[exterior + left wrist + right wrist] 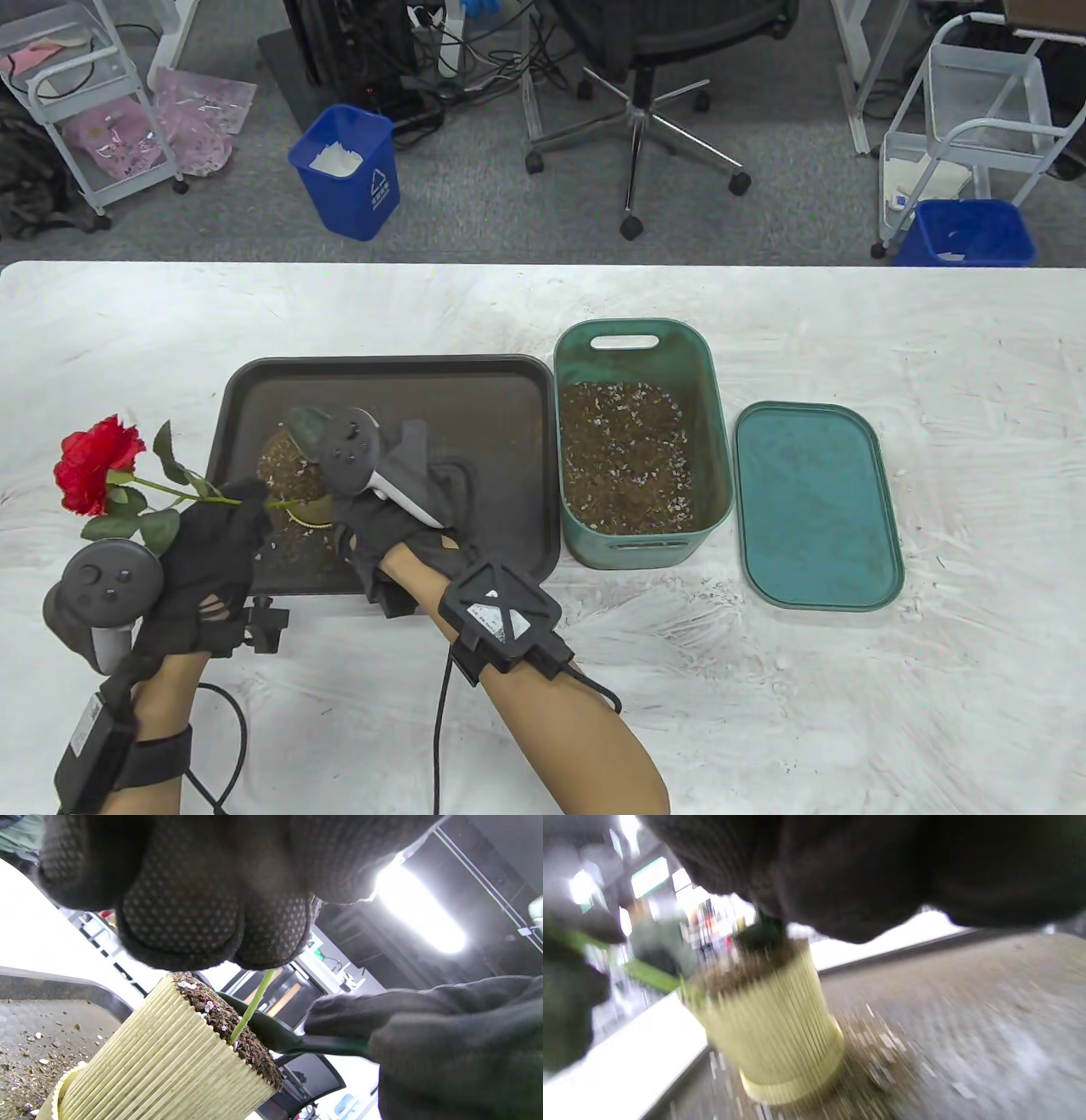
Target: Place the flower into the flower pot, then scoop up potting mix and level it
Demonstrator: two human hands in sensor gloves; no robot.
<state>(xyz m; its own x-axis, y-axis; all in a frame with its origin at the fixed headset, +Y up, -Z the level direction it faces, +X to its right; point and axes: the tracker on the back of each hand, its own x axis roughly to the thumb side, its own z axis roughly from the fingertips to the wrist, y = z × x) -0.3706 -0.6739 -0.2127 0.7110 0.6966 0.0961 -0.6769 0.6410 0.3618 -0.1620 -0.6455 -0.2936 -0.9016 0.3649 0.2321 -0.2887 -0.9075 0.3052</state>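
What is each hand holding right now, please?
Left hand: pinches the red rose's green stem.
Right hand: grips the dark green scoop over the ribbed yellow pot.

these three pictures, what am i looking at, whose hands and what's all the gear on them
A person's two gloved hands, each with a tracker strapped on its back and a camera at the wrist. The big picture looks down at the table; the other two are taken from the wrists.

The left hand pinches the stem of a red flower that stands in a ribbed pot full of potting mix. The right hand holds a scoop over the pot. The pot sits on a dark tray. Beside it are a green bin of mix and its lid.
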